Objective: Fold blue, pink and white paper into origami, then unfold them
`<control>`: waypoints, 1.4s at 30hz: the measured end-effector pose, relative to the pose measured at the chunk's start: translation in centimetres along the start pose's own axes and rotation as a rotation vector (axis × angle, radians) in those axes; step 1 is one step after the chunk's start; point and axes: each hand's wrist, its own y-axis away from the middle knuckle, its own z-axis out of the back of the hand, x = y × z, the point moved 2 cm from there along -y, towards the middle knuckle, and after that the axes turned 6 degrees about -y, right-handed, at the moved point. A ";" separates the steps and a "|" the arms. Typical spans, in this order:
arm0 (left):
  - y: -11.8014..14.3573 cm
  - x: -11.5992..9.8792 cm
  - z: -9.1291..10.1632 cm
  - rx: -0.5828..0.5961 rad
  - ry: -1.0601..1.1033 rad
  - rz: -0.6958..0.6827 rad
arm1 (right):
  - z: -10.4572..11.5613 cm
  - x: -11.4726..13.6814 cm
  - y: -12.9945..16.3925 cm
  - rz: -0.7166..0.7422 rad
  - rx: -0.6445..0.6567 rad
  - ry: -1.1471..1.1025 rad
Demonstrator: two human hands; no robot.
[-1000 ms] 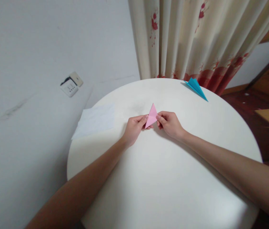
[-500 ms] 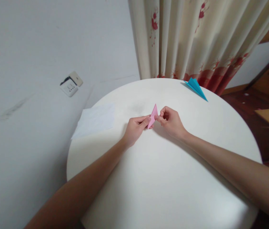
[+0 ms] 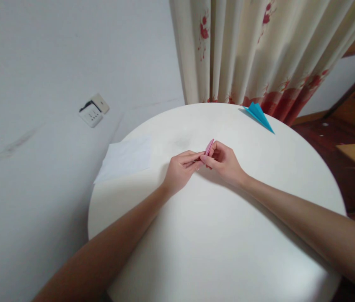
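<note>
A small piece of folded pink paper [image 3: 209, 147] is held between my two hands above the round white table [image 3: 221, 235]. My left hand [image 3: 180, 168] pinches its lower left side, with thumb and fingers pressed together. On the other side, my right hand [image 3: 224, 162] grips the paper between thumb and curled fingers. Only its narrow upper tip and a sliver near the left fingertips show; the rest is hidden by the fingers.
A blue paper plane [image 3: 259, 116] lies near the table's far right edge. White sheets of paper [image 3: 128, 158] rest at the left edge by the wall. Behind the table hangs a floral curtain [image 3: 237, 54]. A wall socket [image 3: 91, 114] is at left.
The pink paper has turned and now shows mostly edge-on. My right hand has closed around it and moved slightly left, while my left fingers have shifted along it.
</note>
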 end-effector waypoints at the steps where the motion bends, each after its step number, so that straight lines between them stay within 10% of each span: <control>1: 0.0 -0.1 0.0 -0.007 0.020 -0.002 | 0.0 0.1 0.0 0.015 -0.007 -0.019; 42: -0.1 0.9 0.3 -0.204 -0.022 0.136 | 0.3 -0.5 0.2 -0.001 0.017 0.125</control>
